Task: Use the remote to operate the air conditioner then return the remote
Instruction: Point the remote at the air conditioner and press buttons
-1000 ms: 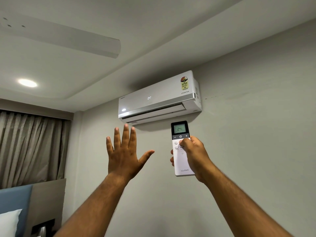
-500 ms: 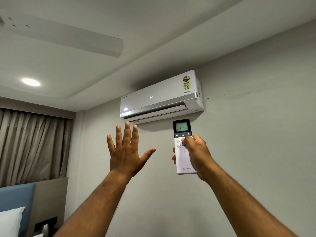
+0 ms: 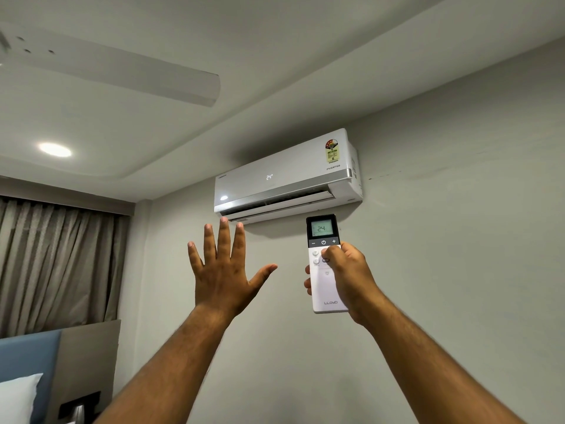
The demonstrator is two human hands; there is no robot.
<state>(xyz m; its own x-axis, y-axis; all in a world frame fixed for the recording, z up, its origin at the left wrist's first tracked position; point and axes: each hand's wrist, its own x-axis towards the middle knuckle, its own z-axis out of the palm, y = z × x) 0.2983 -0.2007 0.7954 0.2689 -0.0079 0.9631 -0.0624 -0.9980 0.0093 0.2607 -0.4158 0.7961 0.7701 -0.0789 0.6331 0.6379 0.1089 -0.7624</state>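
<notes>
Looking up from head height, two bare arms reach toward a white air conditioner (image 3: 287, 175) mounted high on a pale grey wall (image 3: 458, 240), just under the ceiling. Its front panel shows a lit "24", and the flap along its underside stands partly open.

The right hand (image 3: 348, 276) is closed around a slim white remote (image 3: 325, 264), held upright just below the right end of the air conditioner. Fingers wrap behind the remote's body and the thumb (image 3: 331, 254) rests on the buttons in its middle. The remote's small screen at the top also reads "24", with minus, power and plus signs on a dark strip beneath it and the brand word "LLOYD" near the bottom edge.

The left hand (image 3: 223, 270) holds nothing. It is raised with the back toward the camera, fingers spread wide and pointing up, thumb stretched out to the right, the fingertips near the lower edge of the air conditioner.

On the ceiling, a white fan blade (image 3: 122, 75) crosses the upper left and a round light (image 3: 55, 149) glows. Grey-brown curtains (image 3: 58, 264) hang at the left, above a blue headboard (image 3: 27, 359) and a white pillow (image 3: 18, 396).
</notes>
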